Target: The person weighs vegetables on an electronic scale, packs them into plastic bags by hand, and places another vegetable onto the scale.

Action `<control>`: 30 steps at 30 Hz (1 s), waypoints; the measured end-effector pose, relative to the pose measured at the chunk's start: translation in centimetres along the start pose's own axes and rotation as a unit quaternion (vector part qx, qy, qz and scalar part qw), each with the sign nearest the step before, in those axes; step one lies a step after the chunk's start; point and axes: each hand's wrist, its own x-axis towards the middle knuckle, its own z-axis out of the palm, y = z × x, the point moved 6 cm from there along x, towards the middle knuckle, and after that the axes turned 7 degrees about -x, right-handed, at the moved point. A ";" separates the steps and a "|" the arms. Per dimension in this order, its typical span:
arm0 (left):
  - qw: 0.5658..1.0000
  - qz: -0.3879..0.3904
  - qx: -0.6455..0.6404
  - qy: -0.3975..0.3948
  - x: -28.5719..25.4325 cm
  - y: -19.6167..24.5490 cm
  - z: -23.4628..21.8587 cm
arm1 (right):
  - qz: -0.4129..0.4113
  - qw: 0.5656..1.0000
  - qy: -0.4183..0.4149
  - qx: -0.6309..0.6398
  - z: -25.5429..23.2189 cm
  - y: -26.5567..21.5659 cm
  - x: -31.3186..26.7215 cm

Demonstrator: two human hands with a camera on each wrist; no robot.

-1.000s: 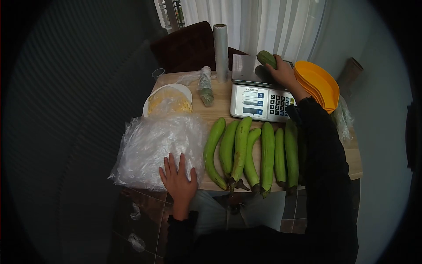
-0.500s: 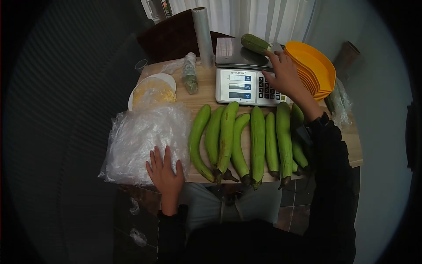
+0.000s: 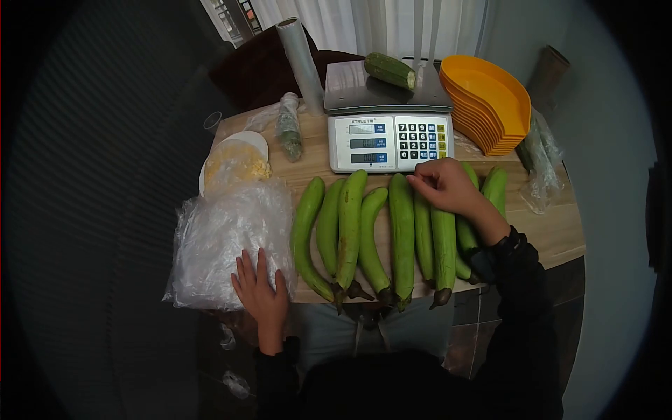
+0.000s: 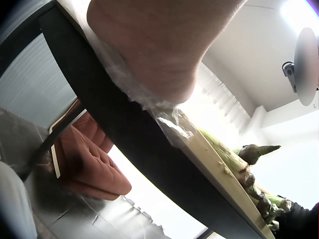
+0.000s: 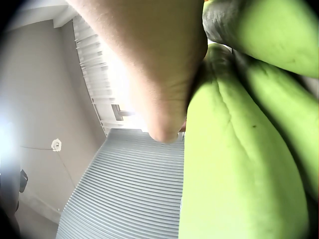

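Furthest left from where I steer, clear plastic bags (image 3: 220,234) lie under the straight, spread fingers of my left hand (image 3: 260,302); they press on the plastic and grip nothing. Beyond those fingertips is a white plate (image 3: 257,138) with yellow bits under plastic. Ahead and to their right, one green vegetable (image 3: 290,131) is already in clear plastic, with an upright plastic roll (image 3: 301,68) behind it.

To the right of my left fingers, long green vegetables (image 3: 348,224) lie in a row, bare. Past the right fingers, a squash (image 3: 390,71) rests unwrapped on the scale (image 3: 359,162), free of both hands. I judge the work partway: one piece is covered, while the squash and the row are not.

My right hand (image 3: 451,187) is over the row, just in front of the scale, fingers loosely curled with the thumb close by. I see nothing held; I cannot tell whether the fingertips touch a vegetable. Beyond it, to the right, are stacked orange trays (image 3: 490,91) and a bagged bundle (image 3: 542,164).
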 end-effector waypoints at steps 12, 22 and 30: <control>1.000 -0.003 0.006 -0.020 -0.3 -0.3 0.3 | -0.037 0.999 -0.001 -0.019 0.3 -0.6 0.0; 0.999 -0.002 0.023 -0.036 -0.1 -0.4 0.5 | -0.050 0.998 0.006 -0.041 0.2 -0.3 0.1; 0.999 0.001 0.025 -0.034 -0.1 -0.6 0.7 | -0.063 0.998 0.017 -0.024 0.3 -0.1 0.0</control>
